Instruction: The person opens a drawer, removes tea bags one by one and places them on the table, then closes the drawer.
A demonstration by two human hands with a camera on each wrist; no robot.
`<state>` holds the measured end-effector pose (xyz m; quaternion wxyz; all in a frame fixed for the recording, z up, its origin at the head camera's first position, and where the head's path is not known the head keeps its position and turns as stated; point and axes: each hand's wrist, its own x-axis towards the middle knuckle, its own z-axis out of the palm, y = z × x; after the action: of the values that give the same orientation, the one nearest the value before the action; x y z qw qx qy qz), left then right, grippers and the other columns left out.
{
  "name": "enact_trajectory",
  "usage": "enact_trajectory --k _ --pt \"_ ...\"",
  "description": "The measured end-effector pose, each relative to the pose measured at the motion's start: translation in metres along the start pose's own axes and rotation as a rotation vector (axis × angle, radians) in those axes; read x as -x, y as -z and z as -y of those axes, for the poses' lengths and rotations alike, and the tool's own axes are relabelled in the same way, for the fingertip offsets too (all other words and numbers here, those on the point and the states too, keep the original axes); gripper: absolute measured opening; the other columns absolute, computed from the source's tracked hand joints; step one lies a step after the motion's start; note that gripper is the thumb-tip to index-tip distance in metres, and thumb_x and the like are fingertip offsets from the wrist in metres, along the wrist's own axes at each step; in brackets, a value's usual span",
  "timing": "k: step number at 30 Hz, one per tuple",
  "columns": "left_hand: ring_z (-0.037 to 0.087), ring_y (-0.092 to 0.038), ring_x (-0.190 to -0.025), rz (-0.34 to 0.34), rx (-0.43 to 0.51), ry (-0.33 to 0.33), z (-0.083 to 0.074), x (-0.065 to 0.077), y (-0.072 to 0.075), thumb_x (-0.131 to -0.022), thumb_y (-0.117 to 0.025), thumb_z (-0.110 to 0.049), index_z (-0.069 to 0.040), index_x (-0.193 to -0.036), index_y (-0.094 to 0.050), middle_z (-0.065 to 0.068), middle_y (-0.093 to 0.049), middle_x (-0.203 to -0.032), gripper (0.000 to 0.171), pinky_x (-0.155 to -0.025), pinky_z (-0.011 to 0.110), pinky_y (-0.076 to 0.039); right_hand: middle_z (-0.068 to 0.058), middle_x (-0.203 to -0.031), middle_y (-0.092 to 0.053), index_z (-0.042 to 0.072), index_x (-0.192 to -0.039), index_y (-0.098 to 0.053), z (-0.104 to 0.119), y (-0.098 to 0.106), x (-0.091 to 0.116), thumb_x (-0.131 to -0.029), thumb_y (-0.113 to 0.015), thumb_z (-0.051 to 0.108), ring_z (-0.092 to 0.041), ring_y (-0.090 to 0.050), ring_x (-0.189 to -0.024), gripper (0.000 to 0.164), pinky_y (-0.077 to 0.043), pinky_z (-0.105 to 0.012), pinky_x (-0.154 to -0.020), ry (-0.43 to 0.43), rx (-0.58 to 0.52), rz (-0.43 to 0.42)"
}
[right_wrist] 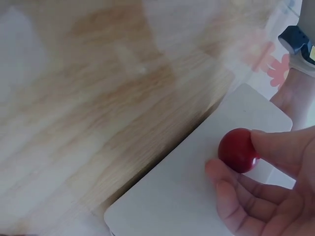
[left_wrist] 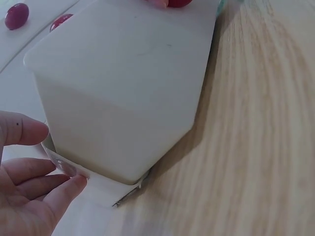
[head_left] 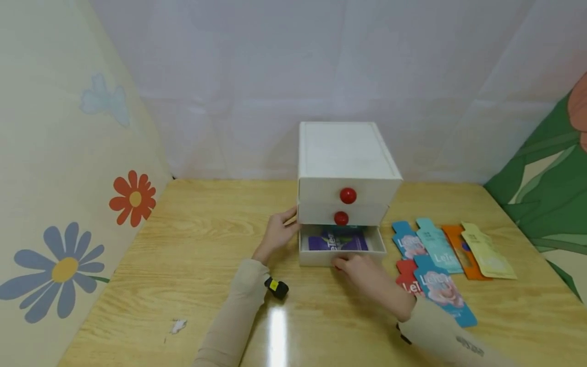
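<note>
A small white cabinet (head_left: 348, 150) with three drawers and red knobs stands on the table. Its bottom drawer (head_left: 308, 259) is pulled out, and a purple packet (head_left: 316, 243) lies inside. My right hand (head_left: 367, 278) is at the front of this drawer. Thumb and fingers pinch its round red knob (right_wrist: 238, 150), clearest in the right wrist view. At the cabinet's left side, my left hand (head_left: 277, 232) touches the edge beside the drawer opening. In the left wrist view, its fingertips (left_wrist: 76, 184) rest against the white side wall, with the thumb apart from them.
Right of the cabinet lie several flat packets: blue (head_left: 405, 239), light teal (head_left: 437, 247), orange (head_left: 468, 260), yellow (head_left: 488, 250), red (head_left: 405, 272) and a larger blue one (head_left: 445, 293). A white scrap (head_left: 179, 325) lies at front left. A pale cloth (head_left: 257, 137) hangs behind.
</note>
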<state>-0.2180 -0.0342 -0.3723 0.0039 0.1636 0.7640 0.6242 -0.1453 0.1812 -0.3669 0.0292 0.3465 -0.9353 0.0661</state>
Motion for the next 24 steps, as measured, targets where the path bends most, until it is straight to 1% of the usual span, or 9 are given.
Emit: enact_trajectory --k 5,8,12,15,20,24 --pt "0.035 -0.040 -0.121 0.008 0.002 0.007 0.001 0.001 0.001 -0.085 -0.055 0.007 0.013 -0.126 -0.042 0.027 -0.041 -0.130 0.043 -0.091 0.041 -0.043 -0.012 -0.096 -0.065 0.005 -0.099 -0.068 0.003 0.001 0.004 -0.081 -0.063 -0.003 -0.024 -0.063 -0.077 0.021 -0.054 -0.034 -0.065 0.013 0.022 0.027" --pt "0.036 -0.042 -0.119 0.011 -0.010 -0.002 0.001 0.001 0.001 -0.085 -0.056 0.006 0.013 -0.126 -0.043 0.027 -0.042 -0.129 0.043 -0.090 0.042 -0.044 -0.013 -0.098 -0.064 0.006 -0.101 -0.068 0.004 0.003 0.006 -0.082 -0.061 -0.004 -0.025 -0.063 -0.079 0.023 -0.054 -0.035 -0.066 0.009 0.030 0.041" --pt "0.038 -0.043 -0.118 0.023 -0.020 -0.016 0.002 0.002 0.001 -0.084 -0.056 0.007 0.015 -0.125 -0.043 0.029 -0.042 -0.127 0.044 -0.089 0.041 -0.045 -0.013 -0.098 -0.064 0.007 -0.101 -0.068 0.004 0.003 0.008 -0.081 -0.061 -0.004 -0.025 -0.062 -0.081 0.023 -0.054 -0.035 -0.066 0.000 0.023 0.037" --pt "0.038 -0.043 -0.117 0.028 -0.014 -0.012 0.001 0.002 0.001 -0.084 -0.055 0.007 0.015 -0.125 -0.042 0.030 -0.042 -0.128 0.044 -0.089 0.041 -0.045 -0.013 -0.099 -0.064 0.007 -0.101 -0.068 0.005 0.004 0.009 -0.082 -0.062 -0.003 -0.026 -0.062 -0.084 0.023 -0.054 -0.036 -0.069 -0.023 0.002 0.033" --pt "0.038 -0.042 -0.118 0.028 0.007 -0.011 0.001 0.002 0.001 -0.084 -0.055 0.007 0.016 -0.125 -0.042 0.030 -0.041 -0.128 0.044 -0.089 0.043 -0.044 -0.013 -0.103 -0.063 0.008 -0.104 -0.068 0.007 0.005 0.010 -0.083 -0.062 -0.002 -0.027 -0.061 -0.088 0.024 -0.052 -0.040 -0.075 -0.095 -0.047 0.074" --pt "0.037 -0.042 -0.118 0.025 0.016 -0.006 0.002 0.002 0.002 -0.085 -0.056 0.006 0.015 -0.126 -0.042 0.029 -0.041 -0.128 0.044 -0.089 0.041 -0.044 -0.014 -0.103 -0.062 0.007 -0.105 -0.067 0.008 0.007 0.012 -0.083 -0.062 -0.002 -0.028 -0.061 -0.089 0.024 -0.052 -0.040 -0.075 -0.106 -0.076 0.082"
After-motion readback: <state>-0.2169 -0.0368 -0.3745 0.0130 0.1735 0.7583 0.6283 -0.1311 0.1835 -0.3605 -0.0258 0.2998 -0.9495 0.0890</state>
